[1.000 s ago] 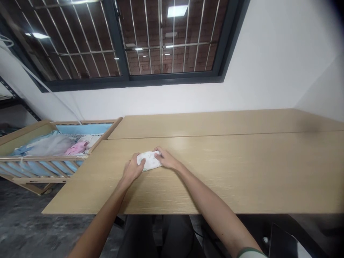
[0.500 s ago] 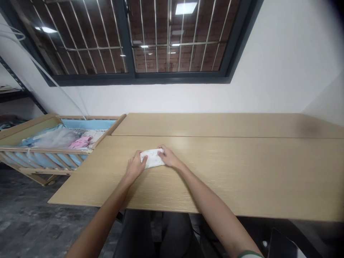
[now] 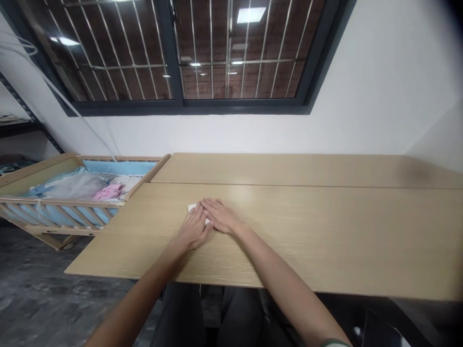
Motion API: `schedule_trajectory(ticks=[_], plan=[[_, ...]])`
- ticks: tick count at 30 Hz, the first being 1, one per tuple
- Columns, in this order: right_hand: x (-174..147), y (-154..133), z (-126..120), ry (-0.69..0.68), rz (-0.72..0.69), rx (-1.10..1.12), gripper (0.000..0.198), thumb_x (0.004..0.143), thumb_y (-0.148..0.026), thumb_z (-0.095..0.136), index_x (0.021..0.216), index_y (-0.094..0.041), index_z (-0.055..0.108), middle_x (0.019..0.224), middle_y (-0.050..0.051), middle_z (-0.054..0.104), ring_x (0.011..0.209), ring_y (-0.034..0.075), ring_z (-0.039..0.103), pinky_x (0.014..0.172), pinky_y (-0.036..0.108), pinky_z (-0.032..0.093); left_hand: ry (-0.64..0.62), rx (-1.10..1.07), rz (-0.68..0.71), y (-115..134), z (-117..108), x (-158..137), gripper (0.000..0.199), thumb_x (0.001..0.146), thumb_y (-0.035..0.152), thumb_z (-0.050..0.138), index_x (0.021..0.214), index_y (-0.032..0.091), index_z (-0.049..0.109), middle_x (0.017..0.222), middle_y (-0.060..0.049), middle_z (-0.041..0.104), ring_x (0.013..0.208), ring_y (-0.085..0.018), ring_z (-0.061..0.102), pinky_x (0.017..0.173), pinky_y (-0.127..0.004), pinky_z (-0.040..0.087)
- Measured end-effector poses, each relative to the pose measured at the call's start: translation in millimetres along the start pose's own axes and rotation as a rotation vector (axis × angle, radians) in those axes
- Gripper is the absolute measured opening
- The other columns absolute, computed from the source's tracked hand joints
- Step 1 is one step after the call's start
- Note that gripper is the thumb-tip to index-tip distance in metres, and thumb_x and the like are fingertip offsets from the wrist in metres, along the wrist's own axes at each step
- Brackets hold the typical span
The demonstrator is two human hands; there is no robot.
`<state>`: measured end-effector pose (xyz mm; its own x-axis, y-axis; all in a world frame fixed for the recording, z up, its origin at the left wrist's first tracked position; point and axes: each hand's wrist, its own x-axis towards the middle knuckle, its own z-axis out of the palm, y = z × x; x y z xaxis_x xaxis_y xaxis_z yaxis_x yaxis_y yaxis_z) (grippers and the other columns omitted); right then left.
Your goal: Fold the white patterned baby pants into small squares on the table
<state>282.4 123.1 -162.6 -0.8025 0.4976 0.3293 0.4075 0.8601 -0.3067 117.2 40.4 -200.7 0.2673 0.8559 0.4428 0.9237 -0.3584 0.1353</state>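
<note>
A small folded white cloth (image 3: 191, 207) lies on the pale wooden table (image 3: 307, 231), mostly covered by my hands. Only its upper left corner and a sliver between the hands show. My left hand (image 3: 195, 227) rests flat on the cloth with its fingers stretched forward. From the right, my right hand (image 3: 219, 215) also lies flat over it, fingers pointing left and touching the fingertips of the left hand. Neither hand grips the cloth.
Left of the table stands a wooden crib (image 3: 72, 200) with blue lining and bunched cloths, one pink (image 3: 108, 192). A barred window (image 3: 188, 58) is in the white wall behind. The table's front edge is close to my legs (image 3: 213, 313).
Both hands have let go of the cloth's side edges and moved inward on top of it. The palms now lie flat, hiding most of the cloth.
</note>
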Motion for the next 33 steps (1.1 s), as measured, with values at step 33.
schedule_trajectory(ticks=[33], plan=[[-4.6,16.4,-1.7,0.208,0.124,0.171,0.034,0.089,-0.018,0.053,0.121,-0.019,0.062,0.124,0.012,0.066,0.122,0.028,0.055,0.111,0.049,0.034,0.214,-0.409,-0.326,-14.7,-23.9,4.0,0.034,0.089,0.032,0.052,0.117,0.018,0.065,0.130,-0.014,0.066,0.127,-0.031,0.057,0.115,-0.050,0.037]])
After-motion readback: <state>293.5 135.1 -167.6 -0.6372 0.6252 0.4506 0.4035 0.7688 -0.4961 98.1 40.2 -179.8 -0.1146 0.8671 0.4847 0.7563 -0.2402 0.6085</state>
